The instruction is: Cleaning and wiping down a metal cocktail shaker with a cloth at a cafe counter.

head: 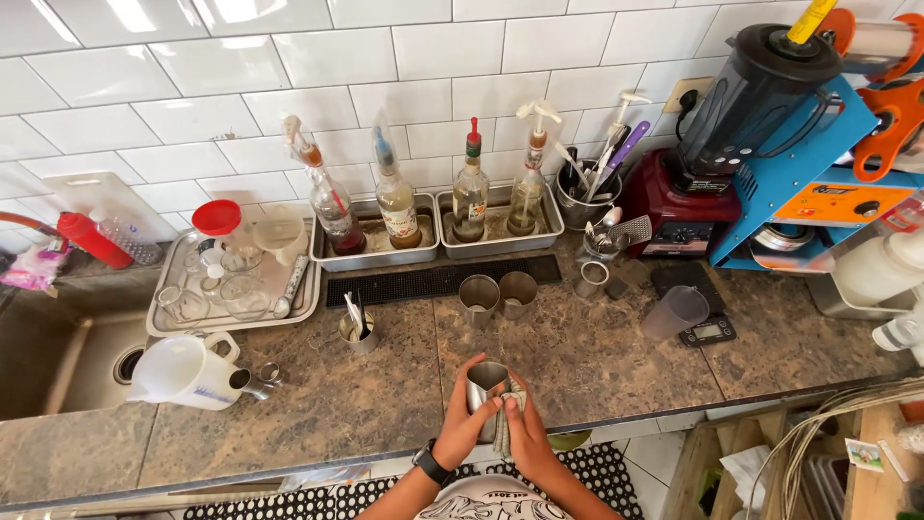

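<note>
Both hands [496, 416] around steel cup [486, 377]

four syrup bottles [397, 197], three steel cups [478, 299]

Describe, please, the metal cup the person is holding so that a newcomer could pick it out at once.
Start at the brown stone counter and go to its front edge, straight below the black bar mat. There the left hand and right hand hold a metal cup along with a folded cloth. Unlike the two similar cups standing by the mat, it is the only one in hand.
</note>
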